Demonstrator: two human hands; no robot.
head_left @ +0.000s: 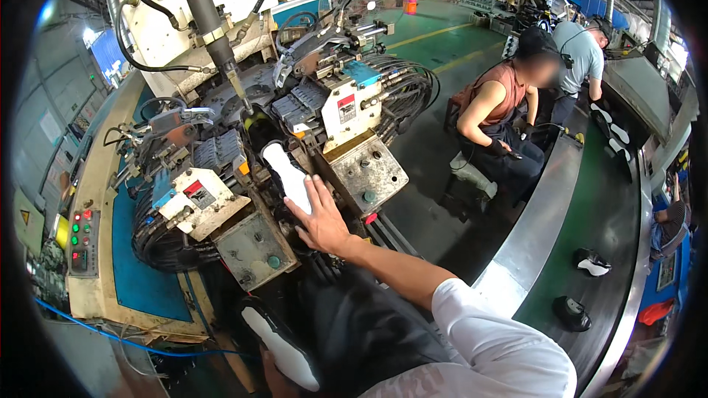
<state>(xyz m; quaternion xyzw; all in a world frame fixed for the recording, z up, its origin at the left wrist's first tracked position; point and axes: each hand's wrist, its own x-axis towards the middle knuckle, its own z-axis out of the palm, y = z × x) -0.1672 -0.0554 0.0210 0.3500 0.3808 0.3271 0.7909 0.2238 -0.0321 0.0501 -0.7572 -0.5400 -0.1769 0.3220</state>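
Observation:
A dark shoe upper with a white bottom (pixel 284 166) lies sole up in the middle of the machine, its toe end under a slanted metal rod (pixel 230 66). My right hand (pixel 324 217) grips its near end, fingers spread over the white bottom and side. Low in the view, beside my dark-clothed lap, my left hand (pixel 274 374) holds a second dark shoe upper (pixel 280 345), white bottom up. That hand is mostly hidden behind the shoe, with only part of it showing.
Clamp units with hoses (pixel 350 107) and metal boxes (pixel 254 247) flank the shoe. A button panel (pixel 85 243) stands left. On the right a conveyor (pixel 542 339) carries several shoes (pixel 592 262). A seated person (pixel 501 103) and another person (pixel 579 51) work beside it.

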